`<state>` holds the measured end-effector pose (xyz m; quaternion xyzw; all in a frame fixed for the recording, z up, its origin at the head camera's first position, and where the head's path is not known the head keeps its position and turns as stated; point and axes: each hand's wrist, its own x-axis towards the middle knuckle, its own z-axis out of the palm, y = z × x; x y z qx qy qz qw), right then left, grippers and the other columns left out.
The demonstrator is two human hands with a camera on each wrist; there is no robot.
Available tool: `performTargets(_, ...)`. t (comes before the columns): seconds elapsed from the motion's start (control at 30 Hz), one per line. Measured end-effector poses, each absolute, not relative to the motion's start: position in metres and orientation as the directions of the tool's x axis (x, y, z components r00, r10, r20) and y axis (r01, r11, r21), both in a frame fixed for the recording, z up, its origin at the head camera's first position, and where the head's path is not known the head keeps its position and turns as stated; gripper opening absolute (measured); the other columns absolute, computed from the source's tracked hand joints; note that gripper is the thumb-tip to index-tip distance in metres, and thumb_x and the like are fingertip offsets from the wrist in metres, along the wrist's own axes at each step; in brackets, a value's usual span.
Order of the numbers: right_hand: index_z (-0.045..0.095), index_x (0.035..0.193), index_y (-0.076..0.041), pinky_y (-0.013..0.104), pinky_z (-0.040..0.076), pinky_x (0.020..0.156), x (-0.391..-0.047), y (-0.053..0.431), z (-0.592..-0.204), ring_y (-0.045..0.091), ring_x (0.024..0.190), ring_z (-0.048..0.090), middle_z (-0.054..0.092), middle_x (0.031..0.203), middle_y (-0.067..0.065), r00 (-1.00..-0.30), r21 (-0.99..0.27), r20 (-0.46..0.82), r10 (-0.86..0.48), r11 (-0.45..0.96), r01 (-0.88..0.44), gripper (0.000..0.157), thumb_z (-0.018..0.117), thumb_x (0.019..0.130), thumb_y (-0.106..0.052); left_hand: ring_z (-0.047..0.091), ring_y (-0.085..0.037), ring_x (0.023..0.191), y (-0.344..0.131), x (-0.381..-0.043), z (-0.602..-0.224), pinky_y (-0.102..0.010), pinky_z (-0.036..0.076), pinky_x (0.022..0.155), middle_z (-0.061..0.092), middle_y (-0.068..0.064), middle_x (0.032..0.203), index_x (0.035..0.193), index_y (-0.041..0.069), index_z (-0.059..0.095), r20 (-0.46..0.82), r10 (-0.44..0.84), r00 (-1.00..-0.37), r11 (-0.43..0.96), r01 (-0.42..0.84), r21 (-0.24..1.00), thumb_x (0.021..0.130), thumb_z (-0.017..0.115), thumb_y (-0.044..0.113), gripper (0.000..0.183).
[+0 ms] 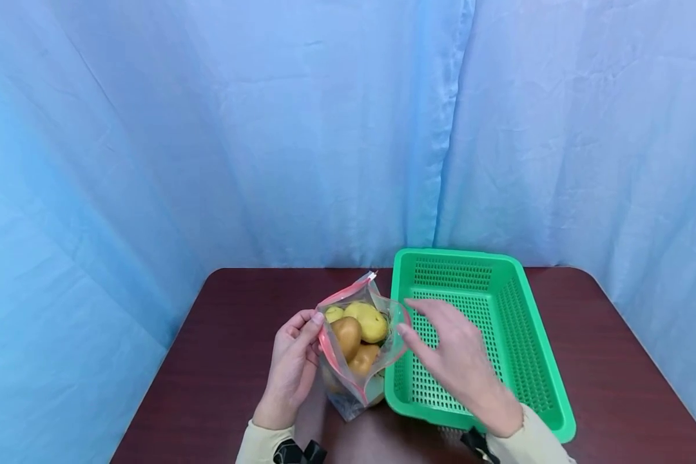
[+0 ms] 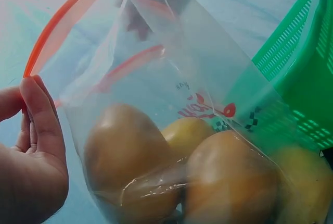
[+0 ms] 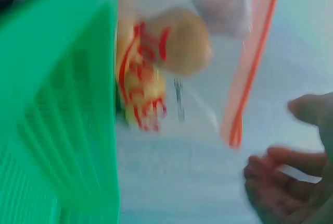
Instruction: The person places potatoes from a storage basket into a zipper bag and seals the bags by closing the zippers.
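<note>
A clear zip bag with a pink-red zip strip stands on the table, its mouth spread wide. Inside lie several rounded fruits, among them a yellow one and a smooth brown one. My left hand pinches the left side of the bag's rim between thumb and fingers; the left wrist view shows this grip on the orange-looking strip. On the other side, my right hand holds nothing, its thumb and fingers apart close by the right rim. Red print shows on the bag in both wrist views.
A green perforated plastic basket stands right beside the bag, under my right hand, with nothing in it. The dark red-brown table ends at the back against a light blue curtain.
</note>
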<state>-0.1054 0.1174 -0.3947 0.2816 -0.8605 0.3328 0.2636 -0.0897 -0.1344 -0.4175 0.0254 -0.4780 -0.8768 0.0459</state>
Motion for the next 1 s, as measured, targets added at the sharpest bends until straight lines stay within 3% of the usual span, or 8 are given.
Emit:
performTargets(0.1,0.070,0.127,-0.005,0.046,0.058,0.077,-0.110,0.126,-0.390,0.024,0.100,0.072,0.075,0.111,0.006,-0.838,-0.512,0.477,-0.267,0.691,-0.511,0.044,0.072,0.097,-0.037,0.054,-0.006,0.065,-0.136,-0.089,-0.415,-0.017,0.049,0.060,0.059,0.002,0.077,0.097,0.006,0.064,0.009,-0.100,-0.995,-0.545,0.063,0.836,0.101,0.062,0.003,0.006)
performTargets(0.2,0.075,0.120,-0.010,0.035,0.052,0.064,-0.114,0.126,-0.387,0.013,0.077,0.068,0.074,0.088,-0.005,-0.919,-0.579,0.263,-0.293,0.714,-0.393,0.038,0.068,0.100,-0.041,0.053,-0.006,0.065,-0.138,-0.089,-0.414,-0.017,0.049,0.060,0.059,0.002,0.078,0.097,0.006,0.063,0.022,-0.094,-0.995,-0.542,0.069,0.837,0.101,0.060,0.002,0.007)
performTargets(0.3,0.077,0.090,-0.020,0.025,0.036,0.051,-0.119,0.122,-0.387,0.004,0.052,0.048,0.054,0.060,-0.014,-0.917,-0.597,0.202,-0.343,0.699,-0.393,0.022,0.067,0.101,-0.035,0.055,-0.006,0.065,-0.138,-0.089,-0.411,-0.017,0.050,0.060,0.060,0.001,0.078,0.097,0.007,0.063,0.028,-0.102,-0.994,-0.525,0.078,0.847,0.102,0.058,0.000,0.010)
performTargets(0.4,0.064,0.067,-0.024,0.024,0.025,0.045,-0.123,0.118,-0.386,0.004,0.043,0.031,0.034,0.051,-0.013,-0.889,-0.582,0.261,-0.377,0.673,-0.456,0.034,0.067,0.101,-0.025,0.057,-0.006,0.064,-0.138,-0.089,-0.407,-0.018,0.052,0.060,0.060,0.001,0.077,0.096,0.008,0.063,0.037,-0.126,-0.991,-0.489,0.094,0.867,0.101,0.057,-0.002,0.012)
performTargets(0.47,0.056,0.061,-0.024,0.023,0.024,0.045,-0.125,0.116,-0.385,0.004,0.042,0.029,0.032,0.050,-0.014,-0.872,-0.580,0.300,-0.386,0.652,-0.488,0.040,0.067,0.100,-0.020,0.058,-0.007,0.062,-0.138,-0.088,-0.405,-0.018,0.053,0.059,0.060,0.000,0.076,0.096,0.007,0.063,0.042,-0.145,-0.989,-0.463,0.105,0.880,0.101,0.059,-0.003,0.012)
performTargets(0.73,0.062,0.068,-0.024,0.026,0.027,0.045,-0.134,0.106,-0.376,0.007,0.044,0.033,0.036,0.052,-0.012,-0.875,-0.631,0.332,-0.353,0.606,-0.484,0.032,0.067,0.100,-0.022,0.058,-0.007,0.061,-0.139,-0.087,-0.396,-0.019,0.052,0.059,0.060,0.000,0.074,0.096,0.007,0.063,0.077,-0.149,-0.986,-0.419,0.134,0.898,0.099,0.061,-0.002,0.010)
performTargets(1.0,0.078,0.089,-0.019,0.028,0.032,0.046,-0.141,0.099,-0.373,0.011,0.044,0.036,0.043,0.055,-0.009,-0.884,-0.686,0.308,-0.351,0.561,-0.462,0.020,0.065,0.102,-0.026,0.057,-0.006,0.061,-0.133,-0.080,-0.396,-0.020,0.054,0.059,0.065,0.000,0.077,0.097,0.005,0.065,0.113,-0.132,-0.985,-0.391,0.156,0.907,0.096,0.065,-0.002,0.008)
